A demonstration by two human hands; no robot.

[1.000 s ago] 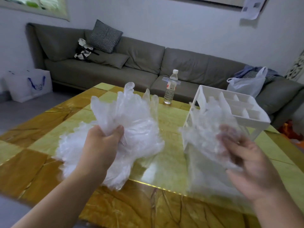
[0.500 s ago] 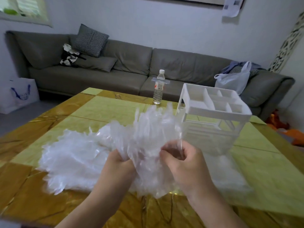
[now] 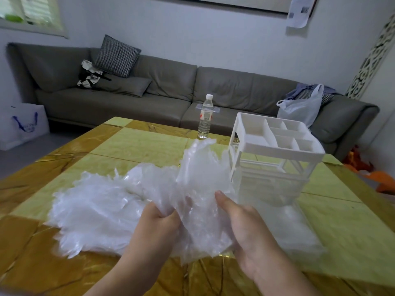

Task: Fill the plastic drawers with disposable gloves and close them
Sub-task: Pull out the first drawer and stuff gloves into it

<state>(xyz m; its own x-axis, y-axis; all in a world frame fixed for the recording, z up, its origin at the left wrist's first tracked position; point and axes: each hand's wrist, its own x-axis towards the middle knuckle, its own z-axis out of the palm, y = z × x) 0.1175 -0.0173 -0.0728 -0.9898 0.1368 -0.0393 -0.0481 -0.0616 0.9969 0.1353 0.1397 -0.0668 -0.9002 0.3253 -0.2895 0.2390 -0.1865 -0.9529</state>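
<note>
Upright, glove bunch (image 3: pixel 198 189), finger ends up, between both hands' fingers (image 3: pixel 162 214).

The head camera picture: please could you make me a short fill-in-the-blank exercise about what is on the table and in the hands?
1. Both the left hand and the right hand grip a bunch of clear disposable ____.
2. The water bottle stands upright at the table's ____ edge.
3. The white drawer unit stands to the ____ of the glove pile.
4. The divided tray on top of the unit is ____.

Missing words: gloves; far; right; empty
</note>
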